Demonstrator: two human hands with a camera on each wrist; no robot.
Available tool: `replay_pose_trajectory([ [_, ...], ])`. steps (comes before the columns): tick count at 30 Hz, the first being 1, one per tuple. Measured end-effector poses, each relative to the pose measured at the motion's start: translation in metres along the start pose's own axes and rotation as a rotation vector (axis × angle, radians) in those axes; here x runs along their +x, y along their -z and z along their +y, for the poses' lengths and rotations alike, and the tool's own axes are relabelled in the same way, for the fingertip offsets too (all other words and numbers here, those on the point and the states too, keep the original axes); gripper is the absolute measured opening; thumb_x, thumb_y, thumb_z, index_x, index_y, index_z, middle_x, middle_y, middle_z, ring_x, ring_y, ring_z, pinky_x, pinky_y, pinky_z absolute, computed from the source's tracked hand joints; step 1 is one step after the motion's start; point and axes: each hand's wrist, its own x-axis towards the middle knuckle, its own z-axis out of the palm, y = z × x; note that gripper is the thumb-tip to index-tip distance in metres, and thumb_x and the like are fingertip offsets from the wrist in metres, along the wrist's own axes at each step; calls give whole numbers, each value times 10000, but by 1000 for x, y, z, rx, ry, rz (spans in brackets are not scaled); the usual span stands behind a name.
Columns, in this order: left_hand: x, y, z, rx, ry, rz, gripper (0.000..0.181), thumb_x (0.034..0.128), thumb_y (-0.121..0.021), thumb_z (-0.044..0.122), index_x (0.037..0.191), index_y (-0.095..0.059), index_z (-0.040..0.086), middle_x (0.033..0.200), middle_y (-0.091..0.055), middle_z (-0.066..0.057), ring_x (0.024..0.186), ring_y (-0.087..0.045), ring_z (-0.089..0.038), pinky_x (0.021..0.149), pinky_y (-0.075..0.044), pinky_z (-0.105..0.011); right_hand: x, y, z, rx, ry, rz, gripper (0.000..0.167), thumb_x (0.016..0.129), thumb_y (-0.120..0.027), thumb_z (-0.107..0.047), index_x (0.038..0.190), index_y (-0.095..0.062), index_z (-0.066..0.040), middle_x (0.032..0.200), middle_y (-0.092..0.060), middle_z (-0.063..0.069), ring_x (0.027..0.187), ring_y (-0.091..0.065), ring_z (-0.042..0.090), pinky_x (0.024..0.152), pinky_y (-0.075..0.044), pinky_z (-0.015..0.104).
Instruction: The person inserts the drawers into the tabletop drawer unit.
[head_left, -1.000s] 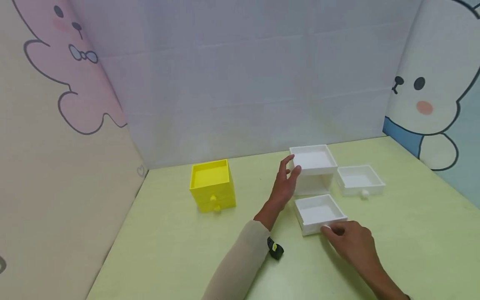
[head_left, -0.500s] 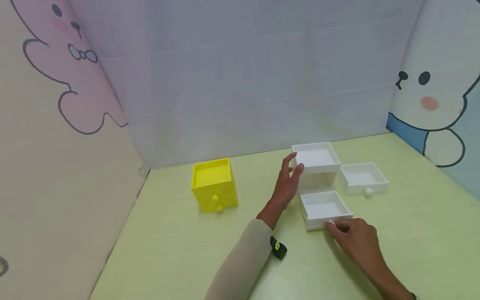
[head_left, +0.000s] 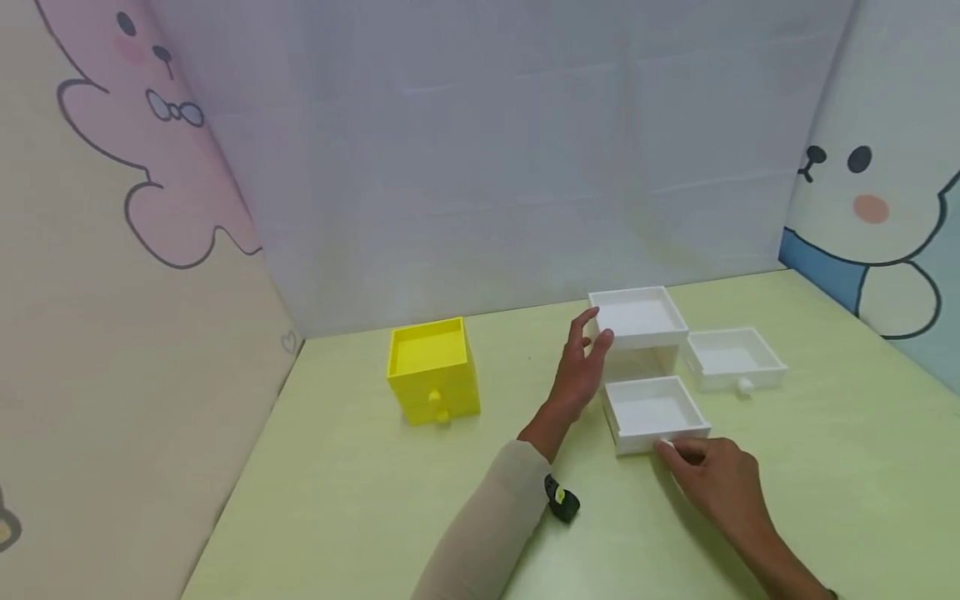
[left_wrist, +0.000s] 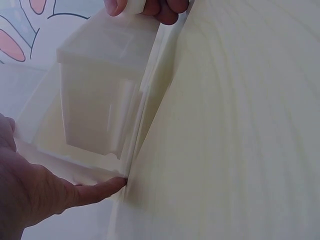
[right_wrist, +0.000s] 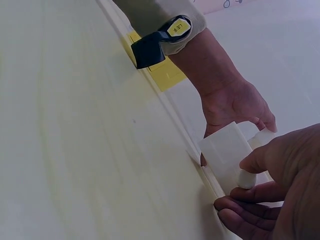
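In the head view a white cabinet frame (head_left: 637,315) stands near the back wall, its front opening facing me. My left hand (head_left: 576,375) rests against its left side, fingers spread, with one straight finger (left_wrist: 102,192) along the lower edge in the left wrist view. A white drawer (head_left: 652,406) lies level in front, its rear end at the cabinet's lower opening. My right hand (head_left: 720,483) pinches the drawer's round knob (right_wrist: 246,179) between thumb and finger. A second white drawer (head_left: 735,354) sits right of the cabinet, its knob toward me.
A yellow cabinet (head_left: 431,371) with two knobs stands to the left on the pale green table (head_left: 337,500). A black band with a device (head_left: 562,500) is on my left sleeve. Cloth walls with cartoon animals surround the table.
The right hand has moved the held drawer a little away from me, closer to the cabinet opening. My left hand stays at the cabinet's side. The head view has shifted slightly.
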Motion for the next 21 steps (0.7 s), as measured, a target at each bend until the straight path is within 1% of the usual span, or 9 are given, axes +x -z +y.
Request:
replay_pose_trajectory([
  [6, -1, 0, -1, 17, -1, 5, 423, 997, -493, 518, 1407, -393, 536, 1473, -460, -12, 1315, -457, -231, 952, -445, -545, 1, -3, 2, 9, 4, 18, 145, 858, -765, -275, 775, -817, -168, 777, -750, 1, 655, -593, 85, 569, -439, 309],
  [12, -1, 0, -1, 25, 5, 3, 427, 994, -491, 525, 1408, -389, 542, 1481, -448, 11, 1318, -452, -212, 958, -442, -545, 3, -4, 3, 12, -42, 6, 157, 864, -759, -289, 789, -820, -165, 791, -752, 6, 654, -581, 81, 559, -426, 288],
  [15, -1, 0, -1, 30, 12, 3, 427, 993, -491, 531, 1406, -386, 549, 1480, -447, 17, 1320, -448, -207, 958, -444, -542, 4, -4, 3, 14, -53, 1, 161, 867, -758, -291, 798, -821, -160, 794, -753, 11, 648, -571, 77, 556, -419, 282],
  [21, 0, 0, -3, 33, 4, 6, 432, 990, -485, 542, 1410, -381, 550, 1475, -449, -4, 1322, -448, -212, 957, -445, -543, 5, -6, 4, 12, -35, 11, 165, 864, -762, -281, 798, -820, -142, 785, -752, 24, 641, -574, 77, 550, -419, 284],
])
